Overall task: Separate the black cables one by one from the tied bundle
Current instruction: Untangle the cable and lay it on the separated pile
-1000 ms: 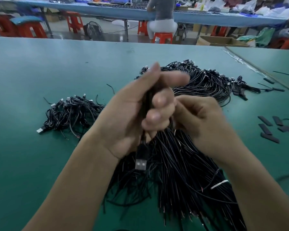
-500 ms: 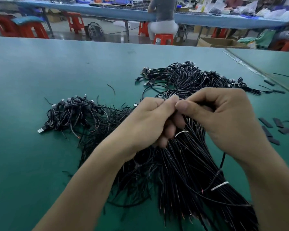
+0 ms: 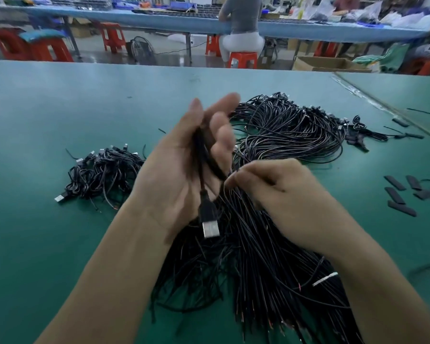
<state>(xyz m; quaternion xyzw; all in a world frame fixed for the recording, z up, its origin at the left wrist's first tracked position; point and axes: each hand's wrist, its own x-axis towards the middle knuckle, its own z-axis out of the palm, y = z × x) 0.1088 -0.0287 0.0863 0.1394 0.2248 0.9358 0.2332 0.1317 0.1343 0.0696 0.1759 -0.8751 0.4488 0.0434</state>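
A big bundle of black cables [image 3: 256, 276] lies on the green table in front of me, bound by a white tie [image 3: 325, 279] near its lower right. My left hand [image 3: 184, 167] is raised above it, palm up, fingers spread and slightly blurred. A few black cables [image 3: 201, 155] lie across its palm, held by the thumb, and a USB plug [image 3: 209, 220] hangs from the heel of the hand. My right hand [image 3: 281, 194] is beside it, low over the bundle, pinching a thin black cable at its fingertips.
A small heap of separated cables [image 3: 102, 172] lies to the left. A larger coil of cables [image 3: 291, 130] sits behind the hands. Flat black strips [image 3: 402, 194] are scattered at the right. Beyond the table edge a person sits on a red stool.
My left hand has lifted away from the right and turned palm up with its fingers spread, a USB plug hanging from it. My right hand has dropped lower onto the bundle.
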